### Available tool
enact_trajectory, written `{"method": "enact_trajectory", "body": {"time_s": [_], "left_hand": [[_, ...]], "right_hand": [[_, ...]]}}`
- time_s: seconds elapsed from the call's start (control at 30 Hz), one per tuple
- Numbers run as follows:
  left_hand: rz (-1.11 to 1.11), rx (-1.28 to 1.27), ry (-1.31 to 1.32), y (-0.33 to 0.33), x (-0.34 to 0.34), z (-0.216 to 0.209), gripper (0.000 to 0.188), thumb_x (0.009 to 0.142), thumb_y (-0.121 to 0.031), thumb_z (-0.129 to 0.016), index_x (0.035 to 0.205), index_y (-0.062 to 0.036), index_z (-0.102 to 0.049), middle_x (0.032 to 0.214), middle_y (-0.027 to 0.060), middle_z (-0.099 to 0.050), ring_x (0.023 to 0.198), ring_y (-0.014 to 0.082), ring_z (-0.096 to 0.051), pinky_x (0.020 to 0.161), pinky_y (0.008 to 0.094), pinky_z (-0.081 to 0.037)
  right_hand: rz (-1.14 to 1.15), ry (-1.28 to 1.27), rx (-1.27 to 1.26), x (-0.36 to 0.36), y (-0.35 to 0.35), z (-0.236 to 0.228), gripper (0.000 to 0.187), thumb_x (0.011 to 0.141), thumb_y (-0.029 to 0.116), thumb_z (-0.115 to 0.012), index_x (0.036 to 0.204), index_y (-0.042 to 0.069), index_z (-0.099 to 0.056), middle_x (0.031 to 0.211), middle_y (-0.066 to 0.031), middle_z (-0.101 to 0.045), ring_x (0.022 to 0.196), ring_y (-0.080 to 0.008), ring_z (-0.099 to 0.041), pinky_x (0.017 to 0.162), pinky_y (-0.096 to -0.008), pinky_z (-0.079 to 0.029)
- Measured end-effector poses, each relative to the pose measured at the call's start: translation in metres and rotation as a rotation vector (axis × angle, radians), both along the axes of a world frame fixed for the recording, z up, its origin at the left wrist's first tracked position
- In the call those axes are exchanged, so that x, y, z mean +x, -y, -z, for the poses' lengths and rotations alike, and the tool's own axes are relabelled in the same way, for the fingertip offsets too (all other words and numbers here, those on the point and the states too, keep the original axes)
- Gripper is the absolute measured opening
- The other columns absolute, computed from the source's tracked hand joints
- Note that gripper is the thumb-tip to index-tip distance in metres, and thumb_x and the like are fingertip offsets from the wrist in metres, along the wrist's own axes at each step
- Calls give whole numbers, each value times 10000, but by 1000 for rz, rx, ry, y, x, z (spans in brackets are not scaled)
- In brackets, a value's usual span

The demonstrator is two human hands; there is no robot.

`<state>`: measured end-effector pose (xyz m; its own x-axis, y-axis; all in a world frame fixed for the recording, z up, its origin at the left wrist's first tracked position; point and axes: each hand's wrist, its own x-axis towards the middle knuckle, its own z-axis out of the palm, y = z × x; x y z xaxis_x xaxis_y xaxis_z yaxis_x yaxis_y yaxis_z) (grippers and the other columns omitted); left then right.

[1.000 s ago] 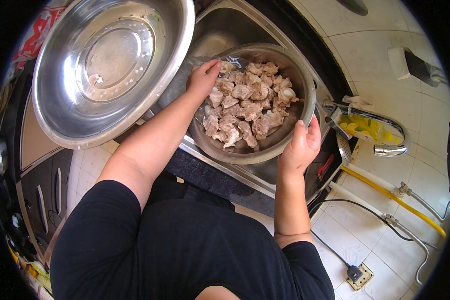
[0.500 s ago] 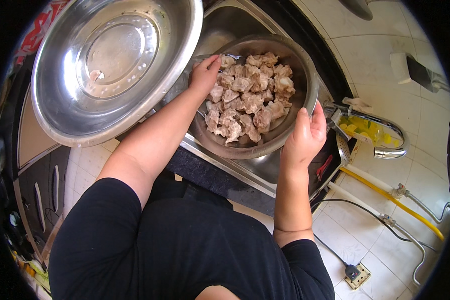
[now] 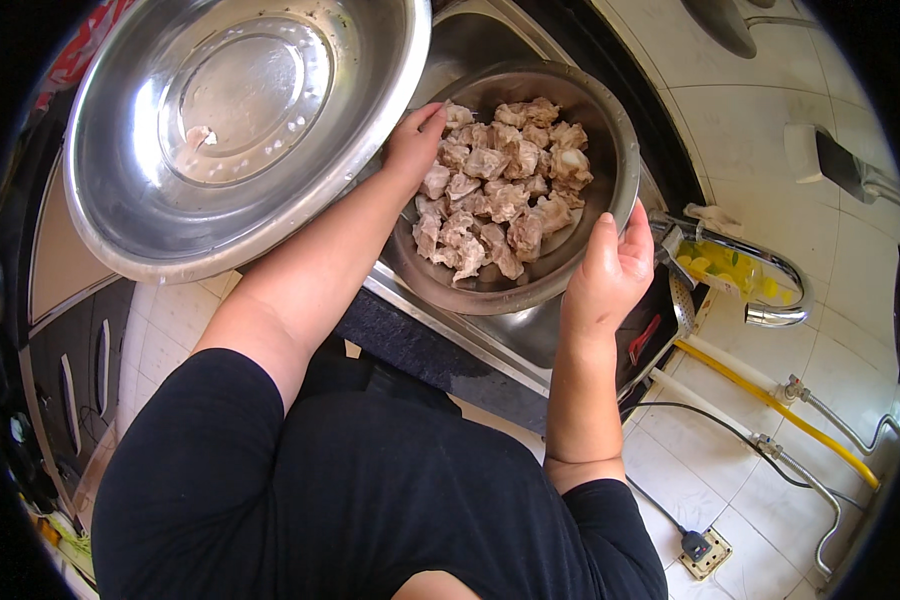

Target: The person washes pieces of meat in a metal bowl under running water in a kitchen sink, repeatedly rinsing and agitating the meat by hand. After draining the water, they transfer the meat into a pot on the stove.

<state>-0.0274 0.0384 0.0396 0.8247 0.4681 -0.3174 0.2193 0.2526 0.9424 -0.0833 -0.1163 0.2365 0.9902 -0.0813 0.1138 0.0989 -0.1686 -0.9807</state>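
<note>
A round steel basin [image 3: 604, 118] holds several pale, brownish-grey chunks of meat [image 3: 502, 195], which look like cooked bony pieces. It sits over the sink [image 3: 470, 42]. My left hand [image 3: 413, 150] is at its left rim, thumb and forefinger reaching the edge beside the meat; the other fingers are partly hidden. On the right rim, my right hand [image 3: 612, 268] grips with the thumb above and fingers around the outer side. A larger, shiny steel basin [image 3: 255, 95] stands to the left, above my left forearm, with a small meat scrap [image 3: 200, 135] and whitish drops inside.
A curved chrome faucet [image 3: 798, 285] is right of the sink, beside a yellow patterned package [image 3: 722, 262]. Along the tiled wall run a yellow pipe [image 3: 770, 405] and braided hoses. A black plug [image 3: 695, 545] sits in a wall socket. Dark counter edging borders the sink.
The view has shifted slightly, and the large basin appears a little farther right and up, covering more of the sink. Both hands keep their places on the meat basin's rim.
</note>
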Motion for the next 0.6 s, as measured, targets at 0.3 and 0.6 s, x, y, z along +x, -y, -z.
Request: {"method": "enact_trajectory", "body": {"time_s": [0.3,0.6], "left_hand": [[10,-30,-3,0,3,8,369,880,-272,-534,1128,0,-562,1072,76,-591,978,129,-520,849,246,-390],[34,-89,-32,0,1,3,413,874,-297,-542,1175,-15,-531,1134,73,-557,1024,137,-492,868,245,-376]], "right_hand": [[-13,40,5,-3,-10,-3,338,860,-33,-416,1195,-79,-418,1093,-119,-548,989,-145,-530,879,-254,-401],[-15,49,-21,-6,-17,-6,331,861,-6,-453,1182,-85,-428,1064,-114,-560,955,-133,-535,853,-243,-410]]}}
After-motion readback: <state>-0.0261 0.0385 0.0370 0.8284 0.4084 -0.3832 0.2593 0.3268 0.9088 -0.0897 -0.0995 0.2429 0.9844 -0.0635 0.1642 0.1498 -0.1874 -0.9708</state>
